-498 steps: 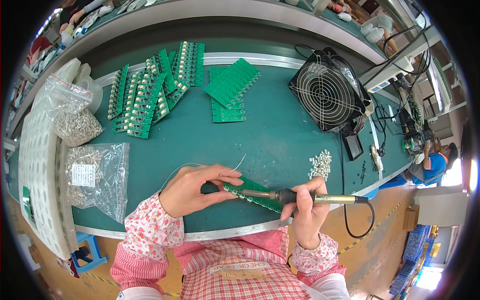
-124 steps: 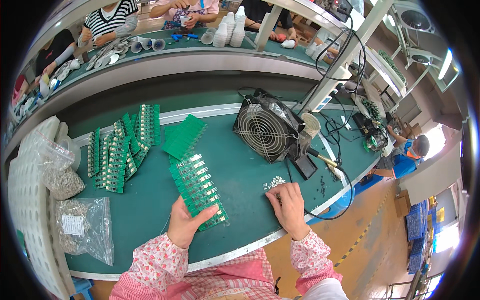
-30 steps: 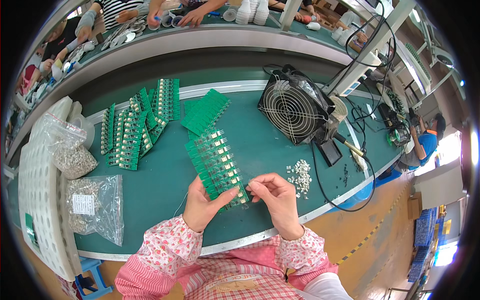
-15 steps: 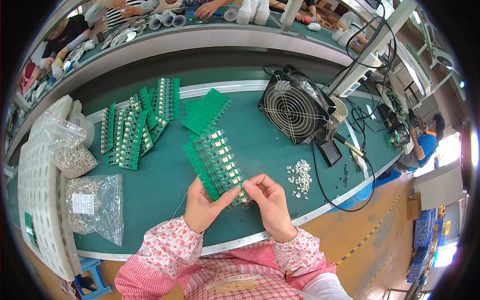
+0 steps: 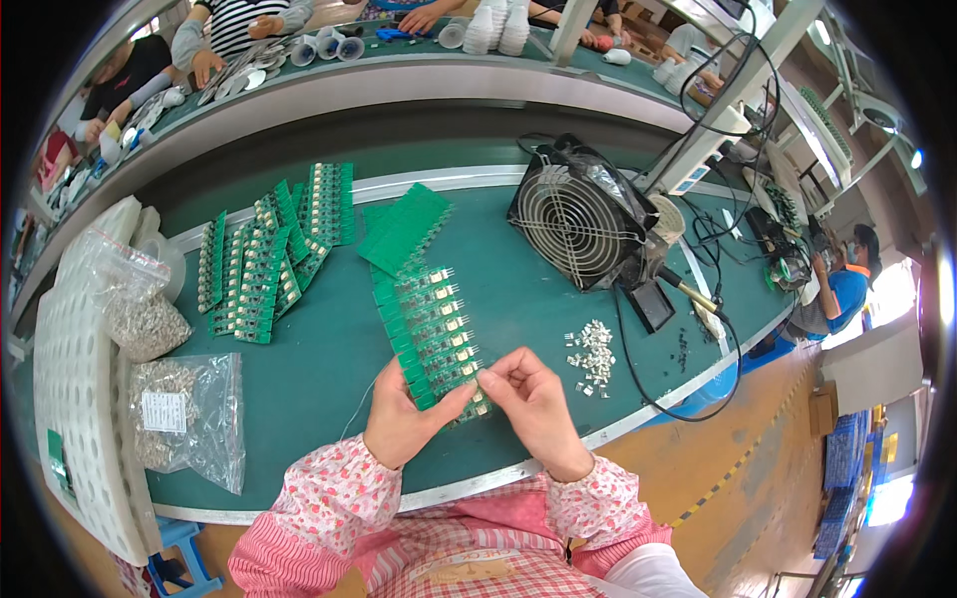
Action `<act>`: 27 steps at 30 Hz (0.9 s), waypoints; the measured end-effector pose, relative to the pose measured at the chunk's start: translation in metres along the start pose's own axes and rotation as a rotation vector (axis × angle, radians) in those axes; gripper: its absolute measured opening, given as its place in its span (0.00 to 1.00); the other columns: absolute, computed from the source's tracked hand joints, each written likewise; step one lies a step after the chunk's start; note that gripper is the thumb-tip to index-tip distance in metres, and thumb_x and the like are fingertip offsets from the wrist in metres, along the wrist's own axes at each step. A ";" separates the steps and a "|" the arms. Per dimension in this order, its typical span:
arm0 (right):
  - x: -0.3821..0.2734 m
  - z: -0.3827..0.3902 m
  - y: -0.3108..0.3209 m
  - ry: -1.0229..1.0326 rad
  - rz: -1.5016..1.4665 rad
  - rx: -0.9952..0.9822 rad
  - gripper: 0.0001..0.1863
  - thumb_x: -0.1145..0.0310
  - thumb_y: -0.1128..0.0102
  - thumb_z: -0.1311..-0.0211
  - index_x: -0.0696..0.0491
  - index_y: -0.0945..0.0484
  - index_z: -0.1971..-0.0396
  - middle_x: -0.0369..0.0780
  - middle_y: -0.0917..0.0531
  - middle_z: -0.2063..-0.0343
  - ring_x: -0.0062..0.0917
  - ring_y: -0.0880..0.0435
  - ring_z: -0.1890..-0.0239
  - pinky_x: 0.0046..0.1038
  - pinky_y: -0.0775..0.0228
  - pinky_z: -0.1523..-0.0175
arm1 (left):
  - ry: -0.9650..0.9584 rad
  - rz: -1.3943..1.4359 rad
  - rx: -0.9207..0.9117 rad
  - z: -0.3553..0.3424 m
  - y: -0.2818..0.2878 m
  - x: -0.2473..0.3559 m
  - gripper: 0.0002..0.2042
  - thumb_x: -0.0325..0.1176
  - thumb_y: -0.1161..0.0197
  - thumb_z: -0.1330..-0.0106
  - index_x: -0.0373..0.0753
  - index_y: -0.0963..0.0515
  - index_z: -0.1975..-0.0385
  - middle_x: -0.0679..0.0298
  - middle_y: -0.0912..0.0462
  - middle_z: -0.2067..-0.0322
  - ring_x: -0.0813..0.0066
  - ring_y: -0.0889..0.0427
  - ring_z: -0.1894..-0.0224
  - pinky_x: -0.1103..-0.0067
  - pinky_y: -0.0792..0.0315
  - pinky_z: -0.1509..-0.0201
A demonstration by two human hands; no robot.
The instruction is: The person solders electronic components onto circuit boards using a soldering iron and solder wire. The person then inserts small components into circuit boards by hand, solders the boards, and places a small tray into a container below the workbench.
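A green circuit board panel [image 5: 436, 334] with a row of white connectors and metal pins along its right side stands out over the bench. My left hand [image 5: 404, 419] grips its lower end, thumb on top and fingers underneath. At the panel's lower right edge my right hand [image 5: 538, 409] is pinched, thumb against forefinger, by the pins of one connector; whatever sits between those fingertips is too small to make out. Beyond the held panel lie more green boards [image 5: 407, 227], bare side up. A loose pile of small white connectors [image 5: 593, 357] rests right of my right hand.
Several populated board panels [image 5: 257, 264] lie at the far left. Two clear bags of small parts [image 5: 189, 424] and a white foam tray [image 5: 85, 369] line the left edge. A black fan [image 5: 578, 219] and a soldering iron [image 5: 688, 291] with its cable stand at the right. People work across the bench.
The held panel has turned slightly more upright. My right fingertips have shifted a little along its edge, still pinched. Across the bench, another person's hand has moved to the pile of discs.
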State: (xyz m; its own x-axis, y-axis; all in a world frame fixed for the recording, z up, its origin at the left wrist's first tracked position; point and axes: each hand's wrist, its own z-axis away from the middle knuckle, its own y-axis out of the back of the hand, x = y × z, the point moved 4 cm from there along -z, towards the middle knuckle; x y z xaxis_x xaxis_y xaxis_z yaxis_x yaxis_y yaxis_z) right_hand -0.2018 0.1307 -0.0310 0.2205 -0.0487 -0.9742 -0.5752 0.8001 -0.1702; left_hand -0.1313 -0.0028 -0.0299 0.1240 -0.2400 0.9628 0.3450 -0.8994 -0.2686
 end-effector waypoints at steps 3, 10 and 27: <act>0.007 -0.001 -0.002 0.072 -0.035 0.042 0.07 0.73 0.42 0.38 0.58 0.30 0.68 0.32 0.24 0.73 0.09 0.28 0.70 0.12 0.36 0.66 | 0.007 -0.042 0.014 0.000 0.000 -0.003 0.18 0.21 0.33 0.46 0.33 0.30 0.55 0.65 0.20 0.62 0.82 0.21 0.62 0.83 0.25 0.59; -0.004 0.002 0.005 0.224 0.102 0.106 0.08 0.73 0.39 0.41 0.58 0.29 0.68 0.35 0.23 0.71 0.13 0.25 0.69 0.17 0.31 0.65 | 0.113 -0.038 -0.106 0.000 -0.009 0.001 0.13 0.22 0.33 0.45 0.33 0.26 0.61 0.65 0.20 0.67 0.80 0.20 0.65 0.82 0.24 0.62; -0.040 0.005 0.065 0.672 1.113 0.411 0.07 0.78 0.38 0.50 0.56 0.27 0.72 0.39 0.20 0.70 0.33 0.25 0.68 0.30 0.31 0.62 | 0.159 0.101 -0.036 -0.003 0.001 -0.007 0.11 0.23 0.33 0.45 0.34 0.26 0.63 0.65 0.20 0.69 0.78 0.20 0.69 0.79 0.23 0.64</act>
State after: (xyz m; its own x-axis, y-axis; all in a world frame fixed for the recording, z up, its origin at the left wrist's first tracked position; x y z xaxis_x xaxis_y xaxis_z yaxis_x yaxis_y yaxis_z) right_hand -0.2437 0.1876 -0.0023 -0.6920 0.5486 -0.4693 0.1047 0.7194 0.6867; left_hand -0.1345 -0.0032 -0.0374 0.0063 -0.3815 0.9243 0.3044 -0.8798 -0.3652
